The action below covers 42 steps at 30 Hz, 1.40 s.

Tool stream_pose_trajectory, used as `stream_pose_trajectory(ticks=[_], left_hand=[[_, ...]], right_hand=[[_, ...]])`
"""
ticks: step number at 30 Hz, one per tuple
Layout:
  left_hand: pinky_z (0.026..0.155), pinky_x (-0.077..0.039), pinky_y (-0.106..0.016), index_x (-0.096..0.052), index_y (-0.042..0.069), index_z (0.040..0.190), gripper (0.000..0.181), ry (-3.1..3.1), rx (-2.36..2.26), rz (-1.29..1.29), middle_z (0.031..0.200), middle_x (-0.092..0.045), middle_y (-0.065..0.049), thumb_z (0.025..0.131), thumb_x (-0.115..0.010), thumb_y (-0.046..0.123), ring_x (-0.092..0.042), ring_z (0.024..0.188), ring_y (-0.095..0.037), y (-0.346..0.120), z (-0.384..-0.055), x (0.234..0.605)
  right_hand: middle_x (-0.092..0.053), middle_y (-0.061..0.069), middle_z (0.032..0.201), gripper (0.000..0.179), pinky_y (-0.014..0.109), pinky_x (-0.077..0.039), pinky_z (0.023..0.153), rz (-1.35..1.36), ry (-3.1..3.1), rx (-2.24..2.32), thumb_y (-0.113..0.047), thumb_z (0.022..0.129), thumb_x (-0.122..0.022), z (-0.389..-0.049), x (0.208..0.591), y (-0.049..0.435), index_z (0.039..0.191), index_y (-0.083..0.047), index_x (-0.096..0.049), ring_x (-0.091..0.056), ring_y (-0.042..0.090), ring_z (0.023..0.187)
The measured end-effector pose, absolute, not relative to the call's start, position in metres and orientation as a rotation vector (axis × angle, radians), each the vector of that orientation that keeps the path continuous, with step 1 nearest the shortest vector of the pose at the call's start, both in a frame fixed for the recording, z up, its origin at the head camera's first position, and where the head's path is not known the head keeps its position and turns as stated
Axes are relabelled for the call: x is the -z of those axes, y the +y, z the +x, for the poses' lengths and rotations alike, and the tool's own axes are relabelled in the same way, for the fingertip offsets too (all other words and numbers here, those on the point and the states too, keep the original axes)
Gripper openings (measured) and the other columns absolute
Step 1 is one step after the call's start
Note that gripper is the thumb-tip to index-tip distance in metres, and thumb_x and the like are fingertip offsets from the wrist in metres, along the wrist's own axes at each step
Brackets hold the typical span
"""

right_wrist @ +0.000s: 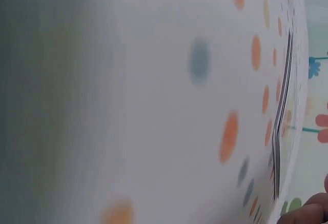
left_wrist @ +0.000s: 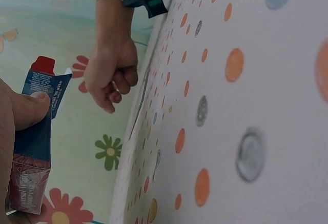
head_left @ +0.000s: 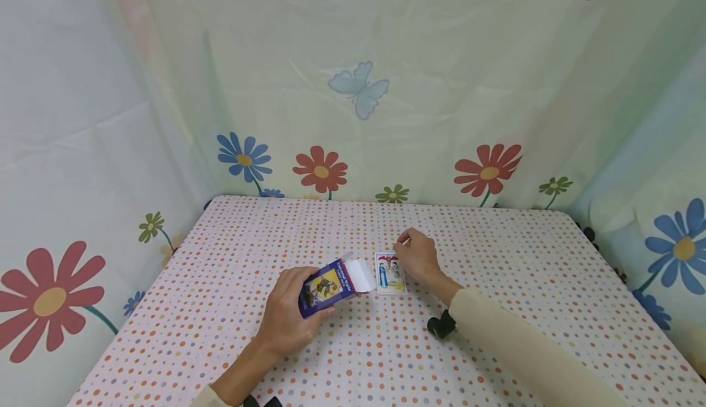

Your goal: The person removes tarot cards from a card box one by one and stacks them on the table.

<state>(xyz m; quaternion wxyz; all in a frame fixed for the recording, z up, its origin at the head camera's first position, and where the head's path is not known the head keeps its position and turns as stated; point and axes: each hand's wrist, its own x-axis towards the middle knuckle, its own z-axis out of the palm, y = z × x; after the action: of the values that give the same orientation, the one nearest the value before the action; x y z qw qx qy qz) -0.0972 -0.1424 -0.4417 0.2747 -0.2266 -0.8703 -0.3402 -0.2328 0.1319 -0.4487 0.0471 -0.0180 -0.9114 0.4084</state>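
My left hand (head_left: 288, 318) grips a dark blue card box (head_left: 325, 289) lettered "Universal Waite", its thumb along one side. The box's white end flap (head_left: 360, 276) sticks out to the right; in the left wrist view the box (left_wrist: 37, 88) also shows a red tab. A thin stack of picture cards (head_left: 389, 277) lies face up on the table, just right of the flap. Beside its upper right edge is my right hand (head_left: 420, 258), fingers loosely curled. In the left wrist view that right hand (left_wrist: 111, 75) shows nothing between its fingers.
A dotted cloth (head_left: 265, 235) covers the table. Behind it and at both sides hangs a pale curtain (head_left: 265, 45) printed with flowers and a butterfly. A black strap piece (head_left: 441, 325) sits at my right wrist.
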Motion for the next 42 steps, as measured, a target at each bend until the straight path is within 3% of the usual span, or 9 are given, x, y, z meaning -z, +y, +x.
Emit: stream_pose_trajectory(ticks=[11,22,28,31,36,42], left_hand=[[0.089,-0.051,-0.034,-0.057,0.002,0.134,0.074,-2.336,0.925,-0.617,0.128,-0.060,-0.006,0.073,-0.092,0.028,-0.054,0.112,-0.015,-0.142,-0.097,0.441],[0.089,-0.051,-0.034,-0.057,0.003,0.134,0.074,-2.333,0.914,-0.627,0.128,-0.060,-0.006,0.073,-0.092,0.027,-0.055,0.111,-0.015,-0.142,-0.097,0.442],[0.088,-0.052,-0.034,-0.057,0.004,0.134,0.075,-2.326,0.909,-0.632,0.127,-0.060,-0.007,0.073,-0.092,0.028,-0.055,0.111,-0.016,-0.143,-0.097,0.443],[0.087,-0.052,-0.034,-0.057,0.004,0.134,0.075,-2.325,0.911,-0.634,0.127,-0.061,-0.009,0.072,-0.092,0.027,-0.055,0.110,-0.016,-0.143,-0.097,0.443],[0.087,-0.051,-0.033,-0.057,0.005,0.134,0.075,-2.330,0.913,-0.636,0.126,-0.061,-0.009,0.072,-0.093,0.027,-0.054,0.110,-0.015,-0.143,-0.097,0.443],[0.087,-0.052,-0.034,-0.058,0.002,0.132,0.075,-2.323,0.927,-0.632,0.126,-0.061,-0.006,0.071,-0.094,0.026,-0.055,0.110,-0.016,-0.142,-0.098,0.442]], right_hand=[[-0.056,0.002,0.064,0.009,0.025,-0.034,0.047,-0.043,-2.625,-1.432,-0.013,0.089,-0.058,-0.200,0.437,0.102,0.091,-0.007,-0.065,-0.046,0.015,0.054],[-0.059,0.005,0.075,0.004,0.023,-0.034,0.049,0.037,-2.430,-1.602,-0.012,0.091,-0.062,-0.180,0.440,0.092,0.089,-0.009,-0.063,-0.044,0.013,0.057],[-0.064,0.009,0.080,0.004,0.024,-0.045,0.066,0.143,-2.263,-1.686,-0.011,0.092,-0.064,-0.171,0.440,0.088,0.092,-0.007,-0.063,-0.058,0.017,0.073],[-0.063,0.008,0.082,0.005,0.024,-0.046,0.068,0.209,-2.198,-1.748,-0.007,0.091,-0.065,-0.165,0.438,0.086,0.096,-0.005,-0.065,-0.060,0.020,0.075],[-0.058,0.008,0.083,0.012,0.022,-0.043,0.057,0.340,-2.072,-1.865,-0.002,0.088,-0.065,-0.157,0.431,0.082,0.100,-0.001,-0.068,-0.052,0.016,0.064],[-0.057,0.008,0.083,0.016,0.020,-0.039,0.056,0.392,-2.063,-1.834,0.001,0.086,-0.067,-0.152,0.426,0.076,0.100,-0.006,-0.071,-0.051,0.017,0.071]])
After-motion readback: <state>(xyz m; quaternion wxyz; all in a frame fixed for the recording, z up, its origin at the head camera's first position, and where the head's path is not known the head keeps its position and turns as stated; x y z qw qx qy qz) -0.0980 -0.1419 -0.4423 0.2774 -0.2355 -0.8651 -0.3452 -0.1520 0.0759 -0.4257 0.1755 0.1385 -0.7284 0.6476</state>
